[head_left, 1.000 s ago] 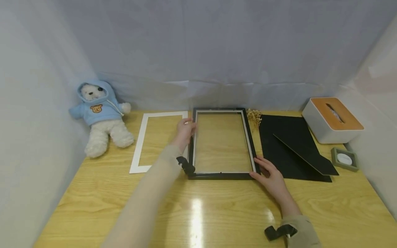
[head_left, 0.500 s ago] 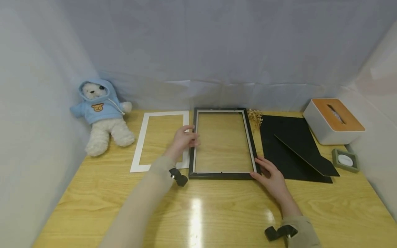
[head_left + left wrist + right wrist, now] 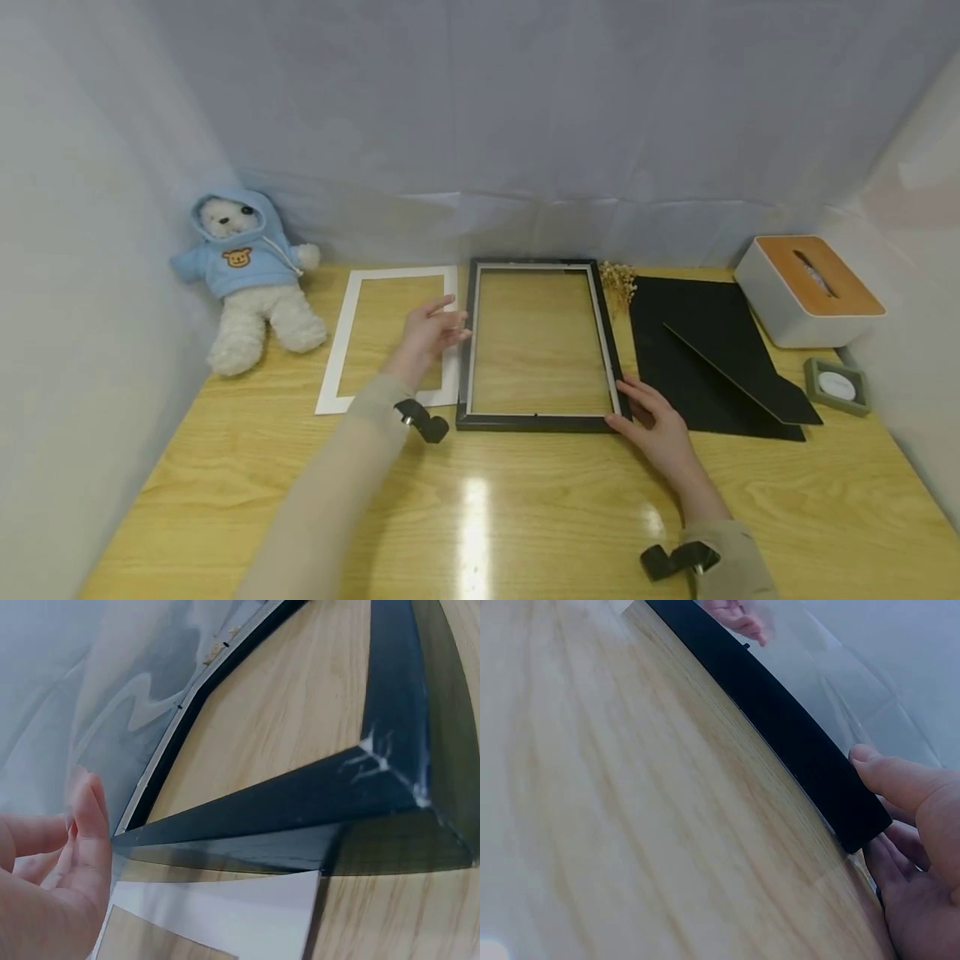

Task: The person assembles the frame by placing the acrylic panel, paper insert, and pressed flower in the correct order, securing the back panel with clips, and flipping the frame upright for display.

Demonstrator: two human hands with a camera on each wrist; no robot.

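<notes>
A black picture frame (image 3: 536, 423) with a pale inner lip lies flat at mid-table, the wood showing through its middle. My right hand (image 3: 660, 429) grips its near right corner, the thumb on the upper edge and the other fingers against the side. Off the frame's left side, my left hand (image 3: 425, 337) hovers over the white mat (image 3: 341, 342) with loosely bent fingers and holds nothing. In the left wrist view the left hand (image 3: 64, 877) is apart from the frame (image 3: 255, 806). The right wrist view shows the thumb on the black frame edge (image 3: 780, 720).
A black backing board (image 3: 667, 358) with a raised stand flap (image 3: 750, 379) lies to the right. Dried flowers (image 3: 618, 283) lie behind the frame's right side. A tissue box (image 3: 783, 304), a small green tray (image 3: 835, 387) and a plush bear (image 3: 251, 275) stand farther out.
My left hand has let go of the frame's left side and moved left and a little nearer, over the mat. The right hand and the frame have stayed put.
</notes>
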